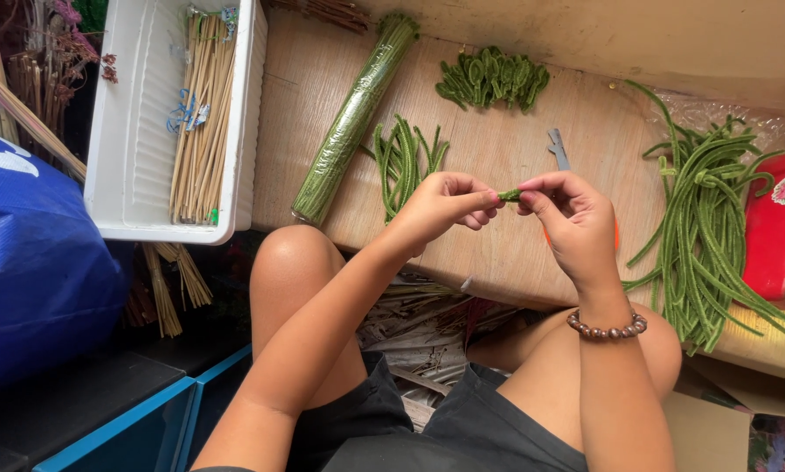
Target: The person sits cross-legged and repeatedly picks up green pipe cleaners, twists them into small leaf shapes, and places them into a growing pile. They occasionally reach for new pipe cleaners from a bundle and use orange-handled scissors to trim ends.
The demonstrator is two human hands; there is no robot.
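Fingertips of both your hands pinch one short green fuzzy stem piece (510, 194) over the wooden board (515, 253): left hand (436, 208) grips its left end, right hand (572, 214) its right end. Loose green stems (703, 227) lie right, wrapped stem bundle (353, 118) left.

Our bare left hand (441, 208) and right hand (572, 218), our forearms without sleeves, a brown beaded bracelet (607, 328) round our right wrist, our dark shorts (427, 428) nearest us, our bare knees.
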